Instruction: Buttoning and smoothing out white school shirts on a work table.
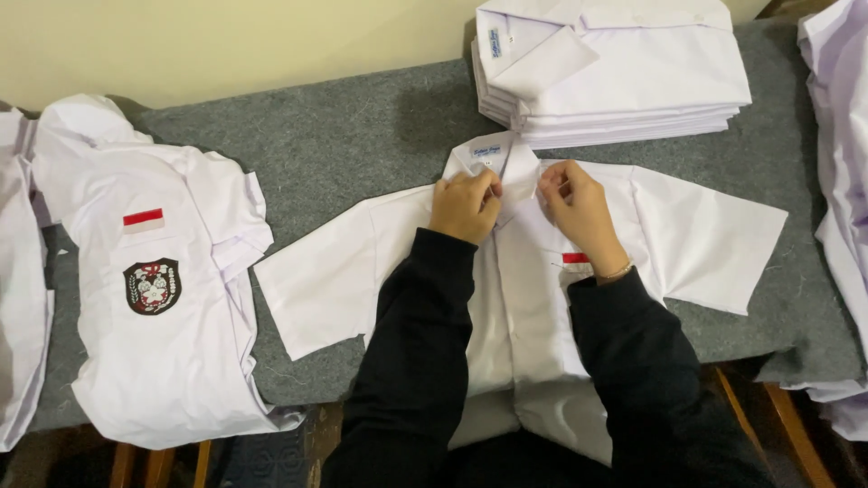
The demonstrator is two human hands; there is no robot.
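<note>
Left hand [466, 203] and right hand [571, 201] both pinch the collar front of the white shirt [524, 298], spread flat mid-counter, hem over the near edge. Judgement: keep both front edges aligned, cloth taut. Folded shirt stack [615, 72] at far edge.

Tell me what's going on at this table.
A person in black sleeves has a white short-sleeved shirt spread flat on the grey felt-covered table. The left hand and right hand both pinch at its collar. A stack of folded white shirts sits behind; another white shirt with a badge lies left.
</note>
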